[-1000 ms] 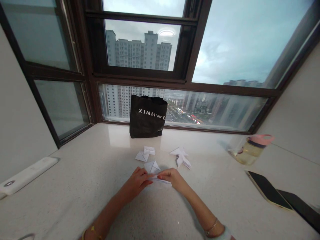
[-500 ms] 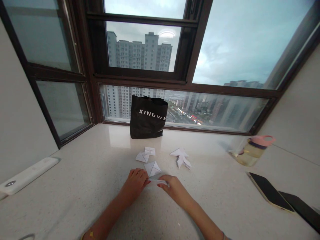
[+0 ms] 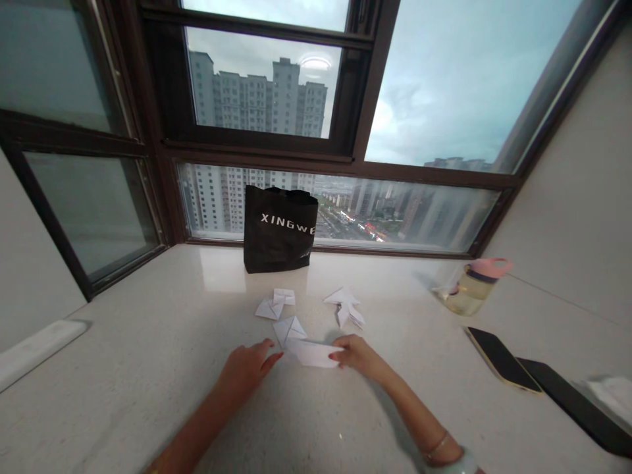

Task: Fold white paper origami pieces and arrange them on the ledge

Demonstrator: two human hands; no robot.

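Observation:
A folded white paper [image 3: 313, 354] is pinched at its right end by my right hand [image 3: 359, 357], just above the white countertop [image 3: 296, 428]. My left hand [image 3: 248, 364] is off the paper's left end, thumb and forefinger apart with nothing between them. Right behind the paper lies a folded paper square [image 3: 290, 328] with diagonal creases. Farther back, two smaller folded pieces, a creased paper [image 3: 269, 309] and a paper square [image 3: 284, 297], lie against each other. To their right rests a pointed folded paper shape [image 3: 345, 307].
A black bag [image 3: 280, 230] with white lettering stands by the window. On the right are a bottle [image 3: 471, 289] with a pink lid, a phone [image 3: 502, 359] and a dark flat object [image 3: 573, 405]. A white long device [image 3: 42, 352] lies at the left edge.
My left hand has let go of the paper and moved left, its fingers opening. My right hand keeps hold, and the paper now shows a broad face. The view has turned slightly right.

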